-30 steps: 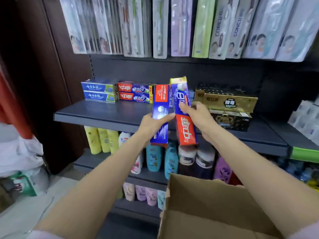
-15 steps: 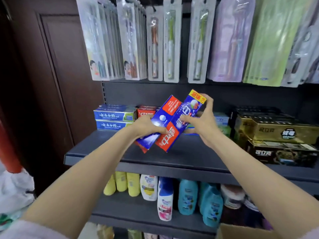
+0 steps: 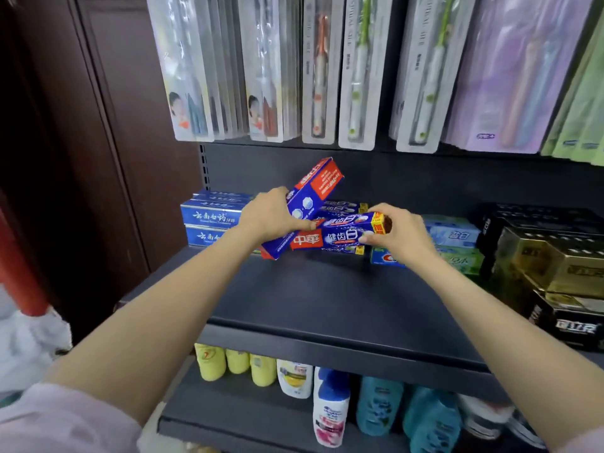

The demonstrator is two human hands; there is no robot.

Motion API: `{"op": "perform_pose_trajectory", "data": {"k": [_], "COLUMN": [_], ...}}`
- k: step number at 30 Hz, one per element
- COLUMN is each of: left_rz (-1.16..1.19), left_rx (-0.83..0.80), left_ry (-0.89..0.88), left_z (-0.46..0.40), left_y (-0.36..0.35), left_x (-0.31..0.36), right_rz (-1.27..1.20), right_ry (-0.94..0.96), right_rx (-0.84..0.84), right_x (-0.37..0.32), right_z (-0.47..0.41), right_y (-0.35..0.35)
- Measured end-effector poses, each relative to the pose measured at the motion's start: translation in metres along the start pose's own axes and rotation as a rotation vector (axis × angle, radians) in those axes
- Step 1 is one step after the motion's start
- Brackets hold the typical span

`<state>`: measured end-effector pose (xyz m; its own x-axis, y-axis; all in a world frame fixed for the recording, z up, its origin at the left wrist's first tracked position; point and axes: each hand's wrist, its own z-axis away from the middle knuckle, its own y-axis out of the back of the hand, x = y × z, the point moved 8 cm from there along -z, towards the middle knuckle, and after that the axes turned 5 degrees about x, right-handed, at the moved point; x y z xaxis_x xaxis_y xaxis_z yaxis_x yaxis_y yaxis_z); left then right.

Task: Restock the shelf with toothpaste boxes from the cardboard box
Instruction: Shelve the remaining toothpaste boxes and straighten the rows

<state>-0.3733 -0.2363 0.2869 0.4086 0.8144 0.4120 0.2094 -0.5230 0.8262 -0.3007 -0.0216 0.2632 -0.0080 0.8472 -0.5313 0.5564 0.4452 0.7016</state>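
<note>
My left hand (image 3: 271, 215) grips a blue and red toothpaste box (image 3: 310, 197), tilted with its far end up toward the right. My right hand (image 3: 403, 235) holds the yellow end of a second blue and red toothpaste box (image 3: 340, 238), which lies level along the back of the dark shelf (image 3: 327, 302), on or just in front of similar boxes (image 3: 343, 206). The tilted box crosses over the left end of the level one. The cardboard box is out of view.
Blue toothpaste boxes (image 3: 212, 220) are stacked at the shelf's left, light blue and green ones (image 3: 454, 237) at the right, then gold and black boxes (image 3: 549, 263). Toothbrush packs (image 3: 356, 76) hang above. Bottles (image 3: 330, 407) fill the lower shelf. A dark wooden panel (image 3: 108, 125) stands left.
Both hands have moved forward to the back of the shelf. The right hand's box has turned from slanted to level. The view has moved closer and the cardboard box has dropped out of sight.
</note>
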Motion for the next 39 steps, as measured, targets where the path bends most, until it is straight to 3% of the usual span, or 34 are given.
{"op": "perform_pose_trajectory", "data": {"k": [4,9,13,15,17,18,20,22,24,32,39], "left_rz": [0.022,0.205,0.403,0.456,0.39,0.303,0.013,-0.288,-0.368,-0.091,-0.063], "left_rx": [-0.043,-0.094,-0.161,-0.182,-0.141,-0.099,-0.013,0.105,0.178,-0.086,-0.004], "left_ry": [-0.014,0.042,0.067,0.051,-0.031,-0.097,-0.264,-0.428,-0.514,-0.358,-0.365], "left_z": [-0.004,-0.01,-0.012,-0.013,-0.012,-0.012,-0.008,-0.001,0.002,-0.022,-0.035], "left_y": [-0.005,-0.014,-0.019,-0.021,-0.017,-0.014,-0.01,-0.006,-0.002,-0.001,-0.008], "left_x": [-0.012,-0.031,-0.035,-0.036,-0.032,-0.028,-0.017,-0.003,0.003,-0.031,-0.031], "right_rz": [-0.01,0.475,0.534,0.444,0.141,-0.126,-0.705,-0.95,-1.024,-1.282,-0.744], "right_ry": [-0.034,0.042,0.044,0.08,0.048,-0.048,-0.332,-0.531,-0.573,-0.283,-0.192], "right_rx": [-0.022,0.062,-0.066,-0.071,0.066,0.105,-0.011,-0.155,-0.163,-0.174,-0.033], "right_x": [-0.001,-0.021,-0.015,-0.024,-0.038,-0.04,-0.045,-0.048,-0.044,-0.039,-0.029], "right_z": [-0.01,-0.016,-0.013,-0.015,-0.017,-0.018,-0.017,-0.011,-0.011,-0.023,-0.023], "right_y": [-0.022,-0.055,-0.083,-0.085,-0.066,-0.056,-0.056,-0.062,-0.062,-0.039,-0.038]}}
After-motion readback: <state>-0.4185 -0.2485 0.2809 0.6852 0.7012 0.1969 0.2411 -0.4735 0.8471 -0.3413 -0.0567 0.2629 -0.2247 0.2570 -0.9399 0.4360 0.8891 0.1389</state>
